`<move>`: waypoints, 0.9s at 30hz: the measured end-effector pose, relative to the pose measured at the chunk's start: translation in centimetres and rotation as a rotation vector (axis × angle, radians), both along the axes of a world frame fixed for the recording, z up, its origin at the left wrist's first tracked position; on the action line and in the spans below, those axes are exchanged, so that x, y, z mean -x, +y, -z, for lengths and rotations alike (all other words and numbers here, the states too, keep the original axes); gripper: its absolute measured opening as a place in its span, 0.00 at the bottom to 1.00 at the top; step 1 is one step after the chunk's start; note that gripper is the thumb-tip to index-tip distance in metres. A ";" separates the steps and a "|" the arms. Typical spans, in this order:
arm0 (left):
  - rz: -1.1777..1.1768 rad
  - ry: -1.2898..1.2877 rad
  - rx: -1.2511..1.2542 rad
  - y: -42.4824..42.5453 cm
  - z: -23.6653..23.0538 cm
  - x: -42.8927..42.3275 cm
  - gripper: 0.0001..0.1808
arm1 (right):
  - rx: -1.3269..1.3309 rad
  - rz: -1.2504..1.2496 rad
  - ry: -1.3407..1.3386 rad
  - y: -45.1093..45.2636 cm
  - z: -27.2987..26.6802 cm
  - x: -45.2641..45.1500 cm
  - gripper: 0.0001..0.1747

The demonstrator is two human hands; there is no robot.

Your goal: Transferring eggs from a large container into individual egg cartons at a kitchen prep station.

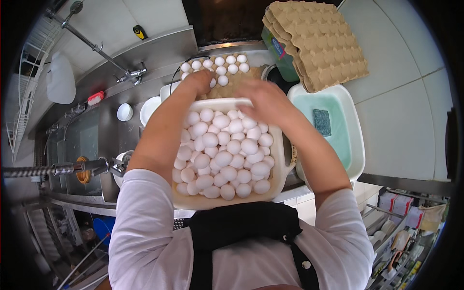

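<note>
A large white plastic tub (280, 156), heaped with white eggs (223, 158), stands before me. Behind it lies a cardboard egg tray (232, 85) with several eggs in its back and left cups. My left hand (200, 81) is over the tray's left part, its fingertips at an egg; whether it grips that egg cannot be told. My right hand (259, 98), blurred, is above the back right rim of the tub, and its fingers partly hide the eggs below. Whether it holds anything is unclear.
Stacked cardboard egg trays (319, 43) rest on a green container (281, 54) at the back right. Below them a white basin (357, 145) holds greenish water and a dark scouring pad (322, 122). At left are a steel sink (105, 145), a spray hose (65, 169) and a white bowl (125, 112).
</note>
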State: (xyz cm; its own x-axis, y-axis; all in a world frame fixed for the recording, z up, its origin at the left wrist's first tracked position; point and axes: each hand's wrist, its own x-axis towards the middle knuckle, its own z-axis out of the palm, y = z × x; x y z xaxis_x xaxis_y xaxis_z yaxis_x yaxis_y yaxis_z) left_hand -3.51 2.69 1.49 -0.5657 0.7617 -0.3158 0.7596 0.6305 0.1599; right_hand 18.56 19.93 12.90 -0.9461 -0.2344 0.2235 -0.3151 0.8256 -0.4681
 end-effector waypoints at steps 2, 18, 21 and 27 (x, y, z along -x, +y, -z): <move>0.005 0.041 0.035 1.1 2.3 0.9 0.23 | -0.079 0.028 -0.057 1.1 3.4 6.5 0.15; -0.548 0.096 -0.211 0.2 -3.4 -2.2 0.32 | -0.539 0.105 -0.304 0.4 15.2 16.7 0.16; -0.529 -0.062 -0.621 -5.6 -7.9 -5.7 0.25 | -0.502 0.062 -0.370 0.1 13.1 16.5 0.20; -0.283 -0.157 -0.428 -18.4 -12.4 -19.5 0.26 | -0.161 0.267 -0.234 0.7 10.8 15.4 0.27</move>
